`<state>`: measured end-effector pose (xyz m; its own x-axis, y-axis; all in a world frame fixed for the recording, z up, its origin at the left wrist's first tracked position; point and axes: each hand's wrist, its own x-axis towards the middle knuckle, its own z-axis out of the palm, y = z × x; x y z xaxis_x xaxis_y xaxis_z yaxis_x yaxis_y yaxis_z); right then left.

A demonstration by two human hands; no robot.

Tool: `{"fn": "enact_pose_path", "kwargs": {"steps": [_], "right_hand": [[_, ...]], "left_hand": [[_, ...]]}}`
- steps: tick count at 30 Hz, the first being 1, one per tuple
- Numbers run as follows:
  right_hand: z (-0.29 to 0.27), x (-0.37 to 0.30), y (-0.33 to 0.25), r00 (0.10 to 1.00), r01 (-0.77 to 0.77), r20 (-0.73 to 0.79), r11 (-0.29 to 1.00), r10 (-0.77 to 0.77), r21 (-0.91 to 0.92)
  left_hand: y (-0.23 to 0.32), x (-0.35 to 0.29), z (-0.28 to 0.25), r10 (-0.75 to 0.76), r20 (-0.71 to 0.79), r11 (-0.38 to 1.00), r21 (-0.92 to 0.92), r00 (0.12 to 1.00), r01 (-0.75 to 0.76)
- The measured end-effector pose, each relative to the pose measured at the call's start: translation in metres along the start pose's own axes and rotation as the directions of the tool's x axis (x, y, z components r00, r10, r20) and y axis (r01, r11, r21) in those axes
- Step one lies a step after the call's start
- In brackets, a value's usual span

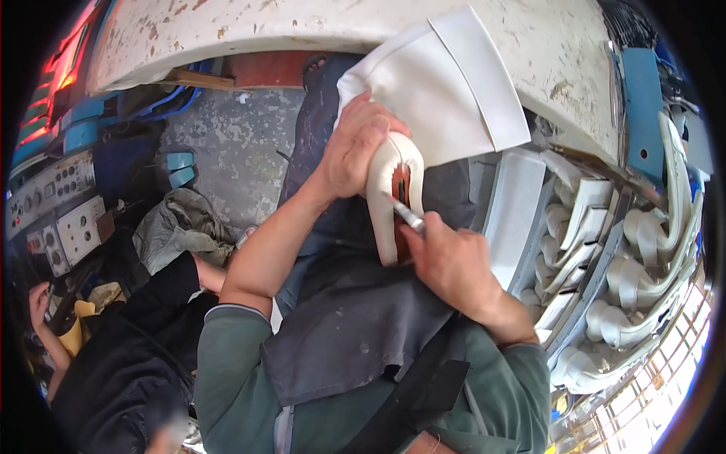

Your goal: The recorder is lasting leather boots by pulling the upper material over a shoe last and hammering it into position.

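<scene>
A white boot (435,94) lies across my lap, its wide shaft spread toward the bench and its sole side turned up. Reddish-brown material shows in the narrow opening between the folded white edges at its foot end. My left hand (363,144) is wrapped over the boot at the heel end and holds it steady. My right hand (457,265) closes round a slim silvery hand tool (408,216), whose tip reaches the folded edge beside the slot. Whether it is a knife or another tool cannot be made out. A dark apron (348,325) lies under the boot.
A worn cream bench (302,23) curves across the far side. At the right stand a pale tray (514,197) and racks with several white boots (628,280). Control panels (72,227) and a crumpled grey cloth (178,231) are at the left, near a co-worker in black (128,363).
</scene>
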<state>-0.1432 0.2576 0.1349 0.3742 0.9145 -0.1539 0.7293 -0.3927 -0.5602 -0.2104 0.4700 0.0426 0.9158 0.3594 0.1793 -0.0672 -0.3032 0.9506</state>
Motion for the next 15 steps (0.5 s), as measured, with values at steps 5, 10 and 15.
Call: {"fn": "enact_pose_path", "kwargs": {"steps": [5,10,15], "right_hand": [[0.002,-0.013,0.010,0.997,-0.081,-0.014,0.996,0.081,0.032],[0.013,-0.024,0.012,0.983,-0.121,0.131,0.991,0.127,-0.052],[-0.017,-0.034,0.043,0.925,-0.373,0.283,0.752,0.254,0.543]], "left_hand": [[-0.010,-0.009,0.001,-0.011,-0.001,1.000,0.027,1.000,0.011],[-0.004,-0.006,-0.001,0.006,0.009,1.000,0.030,1.000,-0.006],[0.082,-0.003,-0.039,-0.257,0.299,0.834,0.549,0.919,0.054]]}}
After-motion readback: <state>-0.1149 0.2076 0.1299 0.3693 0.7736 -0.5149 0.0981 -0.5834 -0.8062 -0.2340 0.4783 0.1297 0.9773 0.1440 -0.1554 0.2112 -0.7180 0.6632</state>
